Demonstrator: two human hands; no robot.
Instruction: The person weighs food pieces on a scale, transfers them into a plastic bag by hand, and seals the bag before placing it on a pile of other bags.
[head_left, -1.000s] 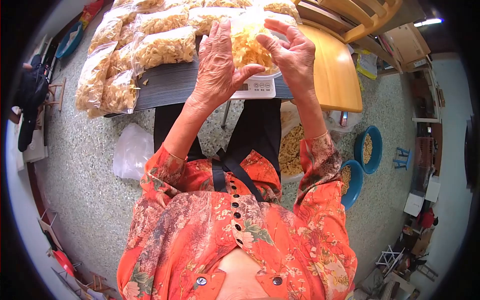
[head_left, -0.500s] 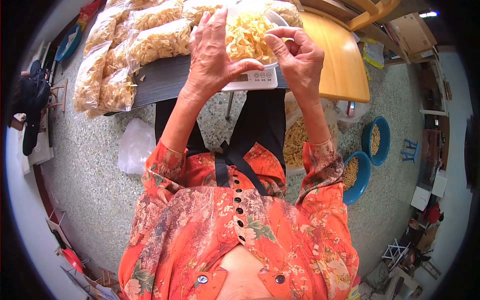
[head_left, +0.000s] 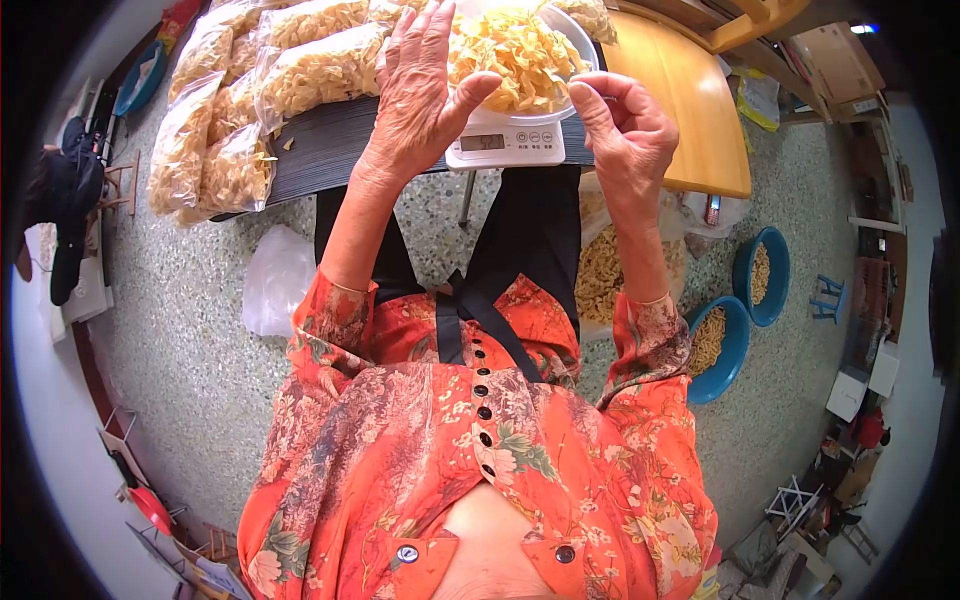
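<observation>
A white bowl [head_left: 582,36] heaped with pale yellow dried flakes [head_left: 515,58] stands on a white kitchen scale [head_left: 507,146]. The scale's display is lit, but its digits are too small to read surely. My left hand [head_left: 418,95] is open beside the bowl's left side, fingers stretched away from me and thumb out toward the flakes. At the bowl's right rim is my right hand [head_left: 630,130], with thumb and index finger pinched together. Whatever lies between those fingertips, if anything, cannot be made out.
Clear bags of flakes [head_left: 325,75] are piled on the dark tabletop [head_left: 320,150], left of the scale. A wooden surface [head_left: 690,120] adjoins on the right. On the floor are a large bag of dried pieces [head_left: 600,275], blue basins [head_left: 735,375] and a pale plastic bag [head_left: 280,285].
My right hand has shifted right and slightly down, from over the flakes to the bowl's rim. My left hand has drawn up and left, uncovering the scale's display.
</observation>
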